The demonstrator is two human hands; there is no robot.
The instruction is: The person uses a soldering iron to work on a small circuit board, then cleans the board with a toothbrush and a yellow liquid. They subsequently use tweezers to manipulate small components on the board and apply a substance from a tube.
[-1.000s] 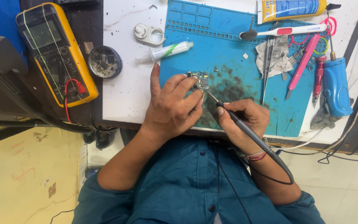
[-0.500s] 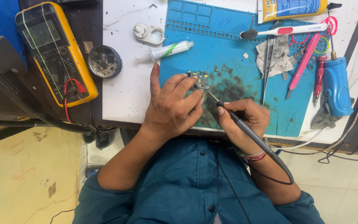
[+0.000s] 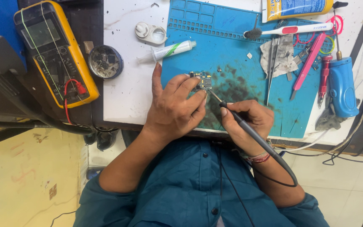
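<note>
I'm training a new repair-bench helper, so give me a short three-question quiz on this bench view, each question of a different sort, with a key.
1. True or false: the left hand steadies the small circuit board on the blue mat.
2. Multiple choice: the right hand holds A) the white brush, B) the corded soldering iron, C) the tweezers.
3. Fill in: the yellow multimeter lies to the ____ of the white syringe.

Key
1. True: its fingers rest on the board.
2. B: the tip points at the board, while the white brush and the tweezers lie unheld on the mat.
3. Left.
</note>
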